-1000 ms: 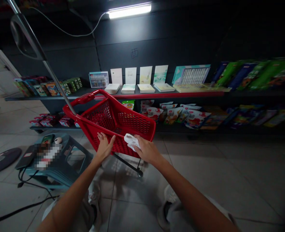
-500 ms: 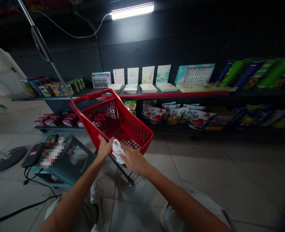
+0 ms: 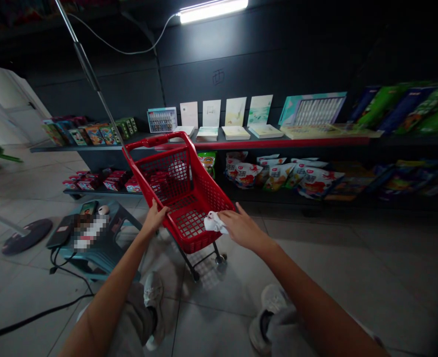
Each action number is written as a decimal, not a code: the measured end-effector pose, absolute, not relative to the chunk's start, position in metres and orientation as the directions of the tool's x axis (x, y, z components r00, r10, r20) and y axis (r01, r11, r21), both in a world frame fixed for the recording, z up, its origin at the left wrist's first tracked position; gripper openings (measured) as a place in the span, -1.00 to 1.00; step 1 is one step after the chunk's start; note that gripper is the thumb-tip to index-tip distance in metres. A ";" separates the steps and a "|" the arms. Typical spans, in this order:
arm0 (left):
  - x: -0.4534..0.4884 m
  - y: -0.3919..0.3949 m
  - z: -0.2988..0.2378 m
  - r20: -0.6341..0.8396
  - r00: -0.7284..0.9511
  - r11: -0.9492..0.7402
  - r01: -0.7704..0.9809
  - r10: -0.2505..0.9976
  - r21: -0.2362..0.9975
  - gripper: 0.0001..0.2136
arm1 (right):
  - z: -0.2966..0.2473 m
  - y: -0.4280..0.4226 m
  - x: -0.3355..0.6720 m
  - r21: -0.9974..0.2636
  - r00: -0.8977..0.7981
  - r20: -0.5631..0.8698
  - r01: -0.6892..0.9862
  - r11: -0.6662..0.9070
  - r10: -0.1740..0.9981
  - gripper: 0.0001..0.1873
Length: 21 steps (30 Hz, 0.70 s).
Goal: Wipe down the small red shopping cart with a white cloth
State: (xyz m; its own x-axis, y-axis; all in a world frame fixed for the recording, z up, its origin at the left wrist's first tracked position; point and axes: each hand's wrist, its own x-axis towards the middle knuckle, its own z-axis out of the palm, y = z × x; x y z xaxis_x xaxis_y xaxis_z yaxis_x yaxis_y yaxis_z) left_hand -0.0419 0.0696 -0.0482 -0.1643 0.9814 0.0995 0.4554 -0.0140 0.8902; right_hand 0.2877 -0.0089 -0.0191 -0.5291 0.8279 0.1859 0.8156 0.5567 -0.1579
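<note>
A small red shopping cart [image 3: 184, 193] stands on the tiled floor in front of me, its wheels down. My left hand [image 3: 154, 218] grips the cart's left rim, fingers wrapped over the edge. My right hand [image 3: 241, 226] holds a crumpled white cloth [image 3: 213, 221] pressed against the cart's right front rim. My knees and white shoes show at the bottom of the view.
A teal plastic stool [image 3: 100, 238] with a phone and a mouse sits left of the cart, cables trailing on the floor. A metal pole [image 3: 92, 79] on a round base [image 3: 26, 236] rises behind. Dark shelves [image 3: 278, 145] with books, snack bags and boxes line the wall.
The cart has tipped back from a tilt onto its wheels. My right hand slid the cloth from the near rim, first left beside my other hand, then to the right front rim. The view shifted left.
</note>
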 end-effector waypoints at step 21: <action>-0.047 0.054 -0.047 0.199 -0.251 -0.024 0.565 0.947 0.825 -0.47 | -0.019 -0.054 0.210 -0.204 -0.553 0.192 0.786 0.584 0.811 -0.51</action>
